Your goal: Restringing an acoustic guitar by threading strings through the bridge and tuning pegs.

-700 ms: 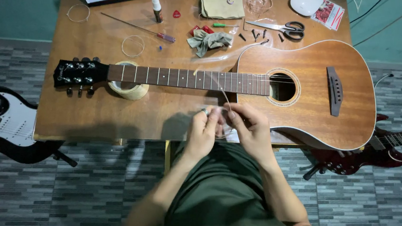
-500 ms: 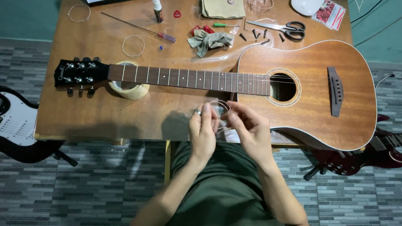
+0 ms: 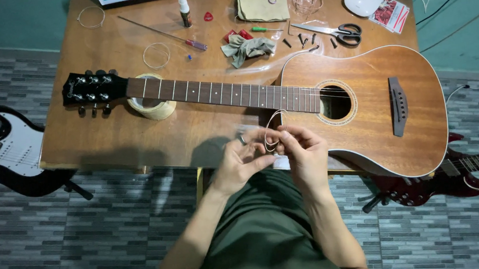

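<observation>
Two electric guitars on the grey tiled floor run out of view, one at each side. Both my left hand [image 3: 241, 161] and right hand [image 3: 304, 149] pinch a thin coiled guitar string [image 3: 272, 131], hard to trace, between them at the near edge of the wooden table [image 3: 108, 136], beside the acoustic guitar [image 3: 363, 113].

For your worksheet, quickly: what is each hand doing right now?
Left hand: closed, pinching the coiled guitar string.
Right hand: closed, pinching the same string.
</observation>
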